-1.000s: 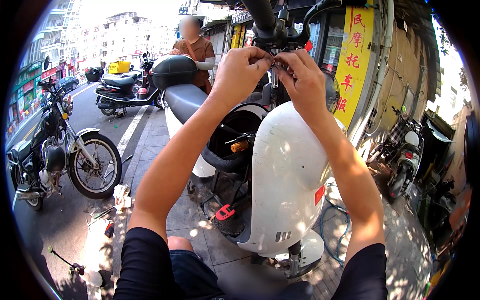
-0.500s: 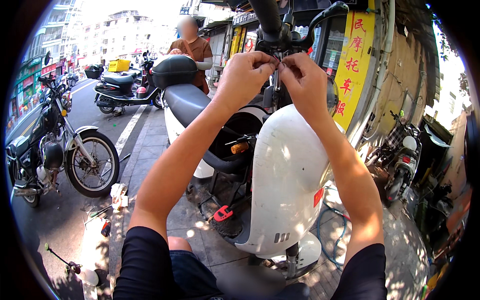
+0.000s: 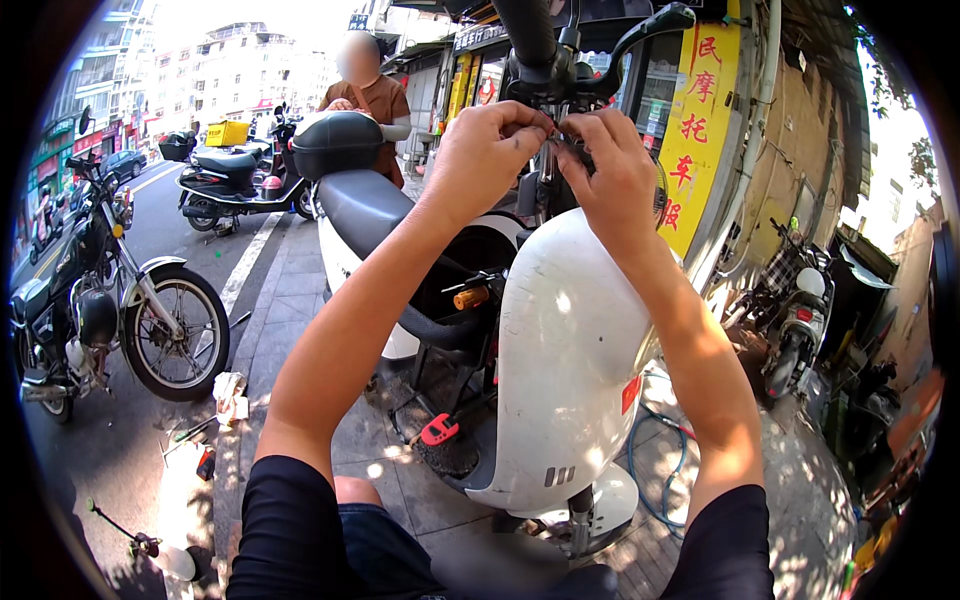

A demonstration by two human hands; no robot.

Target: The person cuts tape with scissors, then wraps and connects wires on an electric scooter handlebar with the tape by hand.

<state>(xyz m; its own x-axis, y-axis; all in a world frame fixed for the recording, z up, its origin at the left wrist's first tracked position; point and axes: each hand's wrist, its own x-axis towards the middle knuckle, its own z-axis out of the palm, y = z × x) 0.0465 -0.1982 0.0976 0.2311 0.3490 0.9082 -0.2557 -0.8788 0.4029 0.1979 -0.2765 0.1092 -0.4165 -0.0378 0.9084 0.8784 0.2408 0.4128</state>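
Both of my hands are raised just below the handlebar point(image 3: 530, 45) of a white scooter point(image 3: 560, 350), whose handlebar covers are off. My left hand point(image 3: 490, 150) pinches a tiny item with a reddish tip between thumb and forefinger; its kind is too small to make out. Close beside it, almost touching, my right hand point(image 3: 612, 165) has its fingers curled inward at the same spot. What it grips is hidden by the fingers. A black brake lever point(image 3: 640, 50) juts out above my right hand. Between my forearms, the scooter's seat opening shows a yellow-orange handle point(image 3: 472, 298).
A black top box point(image 3: 338, 143) sits behind the scooter's seat point(image 3: 365, 200), with a person point(image 3: 365, 95) standing beyond it. A black motorcycle point(image 3: 110, 290) is parked at the left. A hose point(image 3: 640, 470) lies on the pavement at the right. A spray bottle point(image 3: 172, 560) stands lower left.
The view has shifted slightly, so the scooter and street sit a little further left. My right hand's thumb has dropped a little away from the left fingertips.
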